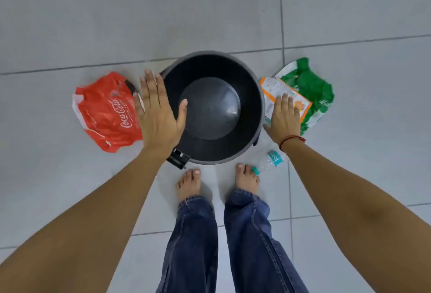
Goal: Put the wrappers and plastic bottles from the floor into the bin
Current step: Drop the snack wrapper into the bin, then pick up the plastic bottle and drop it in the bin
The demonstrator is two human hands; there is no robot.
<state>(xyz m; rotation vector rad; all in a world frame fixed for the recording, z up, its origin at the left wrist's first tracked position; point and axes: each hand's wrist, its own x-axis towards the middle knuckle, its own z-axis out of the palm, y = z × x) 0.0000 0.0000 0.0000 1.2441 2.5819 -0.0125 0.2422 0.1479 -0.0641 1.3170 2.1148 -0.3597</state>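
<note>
A black round bin [251, 97] stands open on the grey tiled floor, with nothing visible inside. Left of it lies a crumpled red Coca-Cola wrapper [105, 113]. Right of it lie an orange-and-white wrapper [276, 88] and a green-and-white wrapper [310, 87], overlapping. A clear plastic bottle [268, 162] with a teal cap and label lies by my right foot. My left hand [158, 115] hovers flat, fingers apart, over the bin's left rim and the red wrapper's edge. My right hand [283, 120] is spread above the orange wrapper, holding nothing.
My bare feet [189, 183] and jeans-clad legs stand just in front of the bin. A black pedal or hinge part [178, 158] sticks out at the bin's near left. Grey floor tiles stretch all around.
</note>
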